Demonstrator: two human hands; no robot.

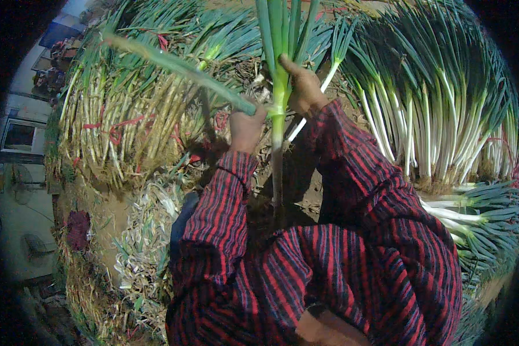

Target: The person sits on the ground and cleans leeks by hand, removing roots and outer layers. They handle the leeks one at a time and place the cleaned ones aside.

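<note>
An upright green onion stalk (278, 108) stands before me, its green leaves fanning out at the top and its lower end brownish. My right hand (305, 84) grips it from the right, just below where the leaves spread, with the thumb laid along it. In my left hand (245, 127) is a long green outer leaf (186, 75), pulled out to the left and blurred at its far end. The base of this leaf still seems to meet the stalk near my left fingers. Behind my right wrist, another green onion (328, 82) with a white shank lies aslant.
At the left lean unpeeled green onions (116, 116) with soil-covered roots and red ties. Clean white-shanked ones (432, 116) stand at the right, with more lying below them (471, 212). Peeled scraps (149, 233) heap beside my left leg. A fan (21, 181) is at the far left.
</note>
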